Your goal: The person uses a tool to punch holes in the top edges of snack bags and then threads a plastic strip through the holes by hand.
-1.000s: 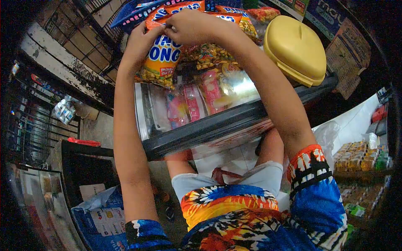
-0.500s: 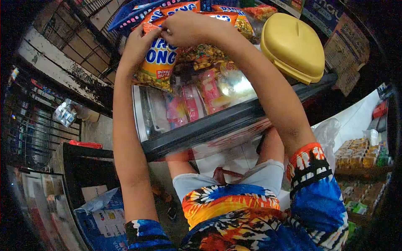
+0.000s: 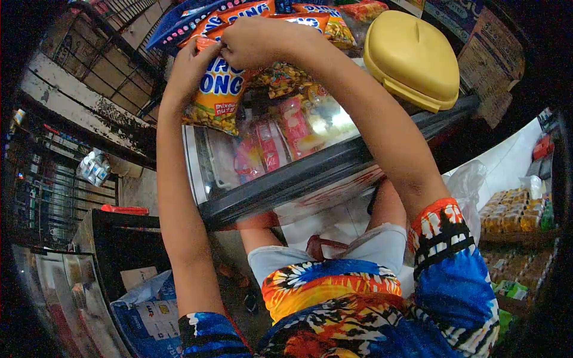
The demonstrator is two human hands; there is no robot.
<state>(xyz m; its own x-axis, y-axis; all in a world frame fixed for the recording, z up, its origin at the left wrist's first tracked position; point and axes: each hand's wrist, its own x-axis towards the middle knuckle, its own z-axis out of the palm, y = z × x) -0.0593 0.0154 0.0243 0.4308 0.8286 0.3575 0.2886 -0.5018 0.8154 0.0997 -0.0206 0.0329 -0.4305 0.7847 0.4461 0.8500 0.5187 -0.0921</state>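
Note:
An orange and yellow bag of mixed nuts (image 3: 218, 104) hangs upright over the near part of the glass-topped case (image 3: 274, 140). My left hand (image 3: 192, 67) pinches the bag's top edge from the left, fingers closed. Right beside it, my right hand (image 3: 253, 46) is closed on the same top edge, its fingertips partly hidden. The two hands almost touch. More nut bags of the same kind (image 3: 316, 21) lie behind and beside my hands. Pink packets (image 3: 268, 146) show through the glass below the bag.
A yellow lidded container (image 3: 412, 56) stands on the case to the right. Behind the bags is a blue basket (image 3: 170, 33). The case's dark front edge (image 3: 286, 179) runs above my lap. Shelves of packed goods (image 3: 513, 215) are at the right, a metal grille (image 3: 59, 203) at the left.
The view has shifted slightly, so the bags and container sit a little further left and up. Both hands keep their hold on the bag's top edge.

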